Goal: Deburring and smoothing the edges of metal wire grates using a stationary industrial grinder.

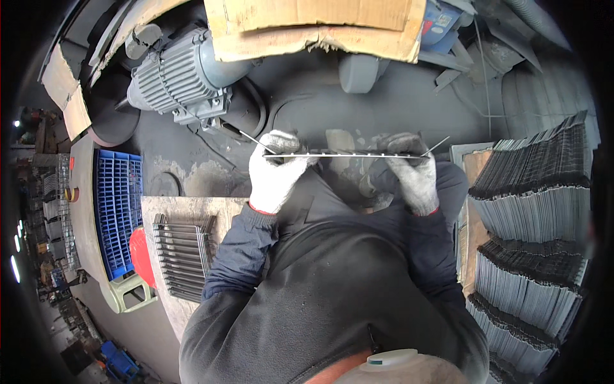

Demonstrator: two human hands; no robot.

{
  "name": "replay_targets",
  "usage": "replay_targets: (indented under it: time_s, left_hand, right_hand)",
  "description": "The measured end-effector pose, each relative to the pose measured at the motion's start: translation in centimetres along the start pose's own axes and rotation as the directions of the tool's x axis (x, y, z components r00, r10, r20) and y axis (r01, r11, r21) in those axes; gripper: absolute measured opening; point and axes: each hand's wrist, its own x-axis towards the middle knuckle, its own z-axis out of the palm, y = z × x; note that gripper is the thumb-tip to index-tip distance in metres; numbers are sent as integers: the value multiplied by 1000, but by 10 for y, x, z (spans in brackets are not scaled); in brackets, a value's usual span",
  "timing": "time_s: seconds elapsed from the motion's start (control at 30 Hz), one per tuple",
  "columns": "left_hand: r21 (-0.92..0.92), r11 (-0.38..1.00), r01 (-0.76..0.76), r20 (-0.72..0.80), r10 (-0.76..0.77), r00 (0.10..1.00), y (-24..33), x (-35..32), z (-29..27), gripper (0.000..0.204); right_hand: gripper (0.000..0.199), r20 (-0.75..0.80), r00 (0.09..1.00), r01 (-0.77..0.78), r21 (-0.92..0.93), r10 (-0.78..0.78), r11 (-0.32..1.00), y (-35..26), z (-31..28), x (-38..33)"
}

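Dark surface (441, 109) behind, two gloved hands (275, 173) (416, 179) hold one thin metal piece (345, 155).

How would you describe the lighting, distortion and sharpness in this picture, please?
In the head view, lamps glare at far left; the rim falls to black; fisheye bending curves the blue plastic crate; the thin metal piece looks fairly sharp.

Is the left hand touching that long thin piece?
Touching: the head view shows the gloved left hand gripping the thin piece near its left end.

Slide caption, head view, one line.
Left hand and right hand, gloved, holding a thin metal piece, stacked parts to the right.
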Motion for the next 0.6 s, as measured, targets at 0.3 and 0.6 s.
replay_targets:
  time_s: [0.3, 0.6]
  left_hand:
    - [139, 983, 120, 33, -125, 992, 5, -2, 46, 37]
    - [53, 963, 263, 343, -265, 901, 10, -20, 92, 38]
  right_hand:
    - [23, -209, 977, -57, -121, 31, 991, -78, -14, -11]
    - [24, -178, 208, 507, -821, -962, 261, -302, -75, -52]
